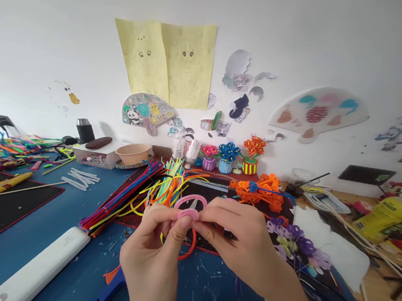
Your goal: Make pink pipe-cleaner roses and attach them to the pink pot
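Both hands meet in front of me over the work mat. My left hand (160, 249) is closed, pinching a small pink pipe cleaner coil (188, 213) between thumb and index finger. My right hand (239, 232) is closed too, its fingertips pressed on the right side of the same pink pipe cleaner. A wider pink loop (191, 197) curves up just behind the coil; whether it is the same strand I cannot tell. Behind the fingers show a pointed metal blade (194, 204) and an orange-red loop (193, 248), both partly hidden.
Pipe cleaner bundles (124, 195) lie left of centre, beside a long white device (42, 268). Orange flowers (263, 190) and purple flowers (301, 242) lie right. Small potted flowers (228, 157) line the wall. A yellow glue gun (5, 182) and glue sticks (80, 178) are left.
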`<state>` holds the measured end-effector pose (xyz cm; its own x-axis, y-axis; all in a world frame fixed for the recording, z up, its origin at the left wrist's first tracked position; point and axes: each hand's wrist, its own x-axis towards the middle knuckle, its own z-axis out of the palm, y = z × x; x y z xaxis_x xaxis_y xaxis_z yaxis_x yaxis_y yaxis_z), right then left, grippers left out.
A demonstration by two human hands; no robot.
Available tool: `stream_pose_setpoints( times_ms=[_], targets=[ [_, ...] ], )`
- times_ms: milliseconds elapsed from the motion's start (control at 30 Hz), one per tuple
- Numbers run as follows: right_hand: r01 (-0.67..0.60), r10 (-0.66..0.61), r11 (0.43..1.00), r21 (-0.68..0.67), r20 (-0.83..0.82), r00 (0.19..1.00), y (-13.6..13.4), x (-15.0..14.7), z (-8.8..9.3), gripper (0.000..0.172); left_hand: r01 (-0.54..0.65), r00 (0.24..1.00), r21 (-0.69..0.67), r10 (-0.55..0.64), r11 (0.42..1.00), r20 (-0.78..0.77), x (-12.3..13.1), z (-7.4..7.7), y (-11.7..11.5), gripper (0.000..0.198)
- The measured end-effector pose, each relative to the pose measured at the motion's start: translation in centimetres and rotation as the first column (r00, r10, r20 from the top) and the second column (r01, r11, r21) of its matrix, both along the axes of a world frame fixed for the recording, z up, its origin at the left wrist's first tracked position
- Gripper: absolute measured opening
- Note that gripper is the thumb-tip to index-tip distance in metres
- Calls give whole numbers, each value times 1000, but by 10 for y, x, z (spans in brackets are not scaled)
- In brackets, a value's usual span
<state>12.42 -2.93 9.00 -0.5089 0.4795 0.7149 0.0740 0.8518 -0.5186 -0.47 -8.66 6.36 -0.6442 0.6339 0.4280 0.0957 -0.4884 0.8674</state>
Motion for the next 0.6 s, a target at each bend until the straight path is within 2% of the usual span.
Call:
stream_pose_setpoints(
  times_ms=[167,400,600],
  targets=[
    [2,-1,999,52,-7,1000,0,-2,0,17,-34,999,26,34,999,-16,-1,-3,1,10],
    [46,-51,990,133,36,998,0,1,-2,21,-12,993,30,15,999,-119,-1,-4,0,9],
    [80,-87,990,118,52,995,2,10,4,14,27,991,0,-27,1000,-132,-1,-4,-2,6]
  ],
)
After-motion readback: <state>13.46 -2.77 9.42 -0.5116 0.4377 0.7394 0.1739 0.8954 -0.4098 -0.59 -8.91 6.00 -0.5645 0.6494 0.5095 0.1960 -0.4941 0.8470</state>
